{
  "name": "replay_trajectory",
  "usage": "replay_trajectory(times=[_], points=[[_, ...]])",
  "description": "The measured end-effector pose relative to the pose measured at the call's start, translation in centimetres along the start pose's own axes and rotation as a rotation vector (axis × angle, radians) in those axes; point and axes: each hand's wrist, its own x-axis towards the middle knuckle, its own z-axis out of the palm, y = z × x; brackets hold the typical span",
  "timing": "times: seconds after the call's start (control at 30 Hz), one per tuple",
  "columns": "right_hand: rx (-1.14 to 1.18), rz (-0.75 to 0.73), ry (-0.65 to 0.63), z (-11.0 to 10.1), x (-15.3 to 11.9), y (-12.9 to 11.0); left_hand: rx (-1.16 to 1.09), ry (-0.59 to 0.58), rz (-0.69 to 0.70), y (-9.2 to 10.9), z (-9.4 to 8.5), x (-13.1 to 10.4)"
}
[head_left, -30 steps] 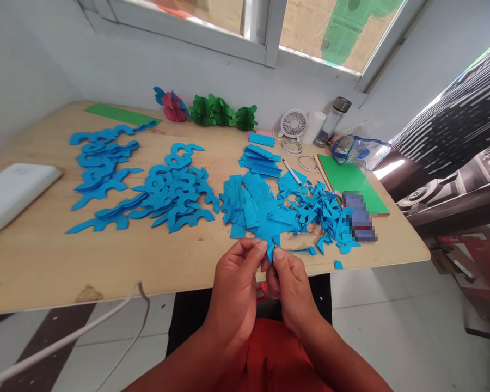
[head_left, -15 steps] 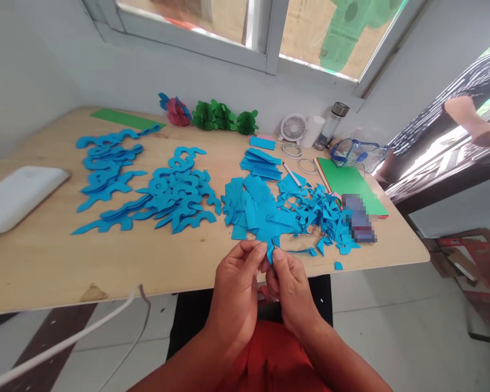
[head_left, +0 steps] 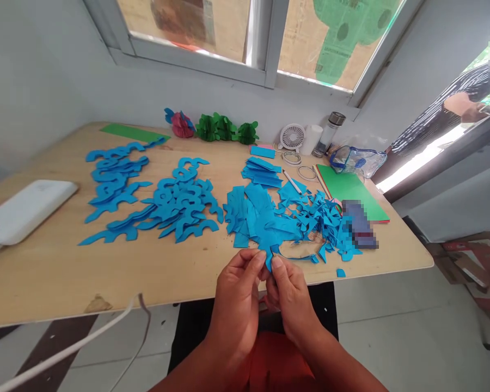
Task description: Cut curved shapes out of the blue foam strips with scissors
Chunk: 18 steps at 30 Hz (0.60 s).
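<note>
Between my hands, at the table's front edge, is a small piece of blue paper. My left hand pinches its left side with thumb and forefinger. On its right side my right hand is closed, thumb pressed on the paper and the other fingers curled below. Just beyond lie folded blue paper strips, with blue scraps to their right. A heap of curvy blue cutouts lies left of centre, and more wavy cutouts are farther left.
On the wooden table are a white device, green paper ornaments, a small fan, a bottle, a clear pouch, green sheets and a pen. A white cable crosses the lower left. Another person's arm shows at right.
The view has tilted, so the table and its contents appear slightly lower. Both hands keep hold of the blue paper with almost the same grip. The other person's arm has shifted.
</note>
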Motion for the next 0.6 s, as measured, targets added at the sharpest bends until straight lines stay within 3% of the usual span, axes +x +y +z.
replay_trajectory(times=[0.27, 0.43, 0.6], points=[[0.023, 0.057, -0.035, -0.4, 0.1, 0.4, -0.013, 0.029, 0.028, 0.1, -0.3, 0.6], [0.012, 0.001, 0.087, -1.3, 0.3, 0.3, 0.015, 0.002, 0.041, 0.2, -1.0, 1.2], [0.004, -0.01, 0.13, -1.1, 1.1, -0.5, 0.102, 0.008, 0.018, 0.0, -1.6, 1.0]])
